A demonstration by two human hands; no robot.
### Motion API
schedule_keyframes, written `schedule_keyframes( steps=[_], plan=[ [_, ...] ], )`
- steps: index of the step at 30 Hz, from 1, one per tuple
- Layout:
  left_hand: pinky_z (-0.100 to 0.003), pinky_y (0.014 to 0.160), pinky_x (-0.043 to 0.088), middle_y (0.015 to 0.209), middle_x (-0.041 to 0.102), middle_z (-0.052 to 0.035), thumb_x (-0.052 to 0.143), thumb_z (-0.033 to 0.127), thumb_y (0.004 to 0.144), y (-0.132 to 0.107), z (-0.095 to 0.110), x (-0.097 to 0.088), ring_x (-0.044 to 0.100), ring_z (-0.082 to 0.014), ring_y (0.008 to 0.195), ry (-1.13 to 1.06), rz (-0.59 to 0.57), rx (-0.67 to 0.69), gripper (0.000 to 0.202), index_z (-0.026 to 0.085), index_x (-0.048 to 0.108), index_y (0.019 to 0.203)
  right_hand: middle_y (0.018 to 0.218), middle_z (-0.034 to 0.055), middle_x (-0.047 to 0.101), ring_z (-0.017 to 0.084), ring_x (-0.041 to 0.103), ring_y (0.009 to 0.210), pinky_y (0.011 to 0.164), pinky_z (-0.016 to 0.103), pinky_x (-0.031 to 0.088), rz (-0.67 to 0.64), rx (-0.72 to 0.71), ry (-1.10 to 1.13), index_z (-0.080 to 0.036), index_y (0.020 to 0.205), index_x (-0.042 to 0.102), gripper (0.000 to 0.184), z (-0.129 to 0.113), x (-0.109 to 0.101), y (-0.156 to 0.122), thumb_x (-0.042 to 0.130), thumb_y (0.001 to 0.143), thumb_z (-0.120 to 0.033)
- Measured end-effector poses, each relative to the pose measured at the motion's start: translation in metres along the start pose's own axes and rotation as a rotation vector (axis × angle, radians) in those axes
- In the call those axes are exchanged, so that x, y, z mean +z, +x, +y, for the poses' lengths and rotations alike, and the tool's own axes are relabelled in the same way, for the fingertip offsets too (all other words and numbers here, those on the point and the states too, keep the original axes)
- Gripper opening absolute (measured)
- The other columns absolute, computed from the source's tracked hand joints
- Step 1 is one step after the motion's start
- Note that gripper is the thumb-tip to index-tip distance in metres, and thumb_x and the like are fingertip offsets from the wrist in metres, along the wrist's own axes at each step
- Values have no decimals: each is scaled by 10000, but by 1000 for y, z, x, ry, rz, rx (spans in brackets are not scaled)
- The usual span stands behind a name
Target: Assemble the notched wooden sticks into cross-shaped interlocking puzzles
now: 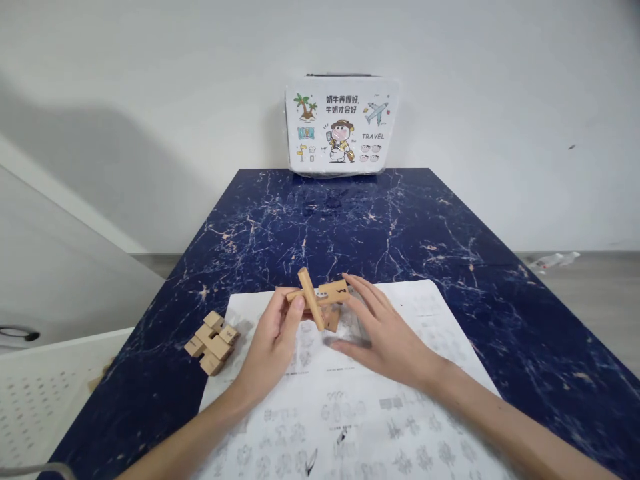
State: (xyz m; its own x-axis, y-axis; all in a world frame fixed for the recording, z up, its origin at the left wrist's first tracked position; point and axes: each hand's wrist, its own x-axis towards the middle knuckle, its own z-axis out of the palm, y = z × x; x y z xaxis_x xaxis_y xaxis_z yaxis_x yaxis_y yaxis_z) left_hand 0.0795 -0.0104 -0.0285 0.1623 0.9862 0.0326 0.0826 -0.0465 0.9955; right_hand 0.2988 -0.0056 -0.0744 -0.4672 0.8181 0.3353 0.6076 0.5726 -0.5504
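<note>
My left hand [274,337] is closed, thumb and fingers pinching a small assembly of wooden puzzle pieces above the paper. A round wooden rod [311,299] slants across the front of that assembly. To its right juts a notched wooden piece [334,292] with a dark mark, and another wooden end [331,320] shows below. My right hand [383,333] is at the right side, fingers spread and thumb apart; its fingertips are at the marked piece's right end, seemingly touching it. How the pieces interlock is partly hidden by the fingers.
Under my hands lies a printed instruction sheet [330,400] with line drawings. An assembled wooden block puzzle [214,343] sits at its left edge on the blue marbled table [320,227]. A white cartoon-printed case [343,127] stands at the back against the wall. Left of the table is a white perforated surface [45,400].
</note>
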Motion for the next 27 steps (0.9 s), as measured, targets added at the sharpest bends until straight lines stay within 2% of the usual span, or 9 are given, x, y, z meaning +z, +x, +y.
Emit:
schedule_keyframes(
  steps=[2,5,10,13,17,20,22,27],
  plan=[
    [-358,932,540,1075,724,-57,513,451,1066,1,-2,1,698,-216,994,-29,-21,-15,246,213,568,1050,1635,116,399,406,325,1530,1186,695,380,-18,-36,-5,-330,1426,540,541,-1,-2,3,729,940,-477],
    [-376,956,540,1050,733,-61,483,420,1082,2,-2,1,706,-217,995,-55,-41,-29,222,210,554,1072,1523,145,491,401,431,1448,1134,659,452,-36,-74,13,-301,1343,603,441,-3,-5,5,731,945,-441],
    [-402,1009,513,1048,712,-55,452,423,1093,1,0,0,697,-208,967,-60,-52,-29,235,206,542,1086,1436,169,525,364,538,1327,1051,587,535,-13,-74,75,-263,1324,586,474,-5,-6,2,772,900,-363],
    [-384,961,499,968,691,-37,423,436,1102,1,-1,-1,666,-195,899,-40,-69,-36,242,219,520,1059,1378,159,585,362,587,1269,1034,599,540,65,20,141,-259,1298,578,534,-3,-8,2,820,844,-403],
    [-336,795,434,725,571,20,356,467,1119,0,-4,-4,537,-169,721,20,-98,-70,313,241,484,944,1333,126,653,339,647,1206,1077,601,512,229,261,411,-260,1227,599,512,-2,-16,5,838,818,-453],
    [-329,774,399,709,491,34,350,489,1117,-1,-4,-5,474,-160,694,-16,-132,-110,328,245,483,943,1397,124,637,325,637,1263,1141,593,470,283,384,679,-260,1202,606,478,-2,-21,6,823,836,-475],
    [-325,764,393,728,468,33,355,514,1110,-2,-3,-5,458,-159,697,-24,-157,-122,339,246,483,948,1438,117,616,317,604,1326,1184,580,436,273,384,801,-272,1209,609,487,-2,-22,5,827,832,-491],
    [-303,716,405,733,445,34,404,560,1082,-2,-1,-3,439,-148,670,-50,-256,-167,390,232,491,891,1473,115,593,319,562,1384,1208,559,415,218,271,971,-288,1202,616,572,-6,-22,2,866,772,-572]
  ],
)
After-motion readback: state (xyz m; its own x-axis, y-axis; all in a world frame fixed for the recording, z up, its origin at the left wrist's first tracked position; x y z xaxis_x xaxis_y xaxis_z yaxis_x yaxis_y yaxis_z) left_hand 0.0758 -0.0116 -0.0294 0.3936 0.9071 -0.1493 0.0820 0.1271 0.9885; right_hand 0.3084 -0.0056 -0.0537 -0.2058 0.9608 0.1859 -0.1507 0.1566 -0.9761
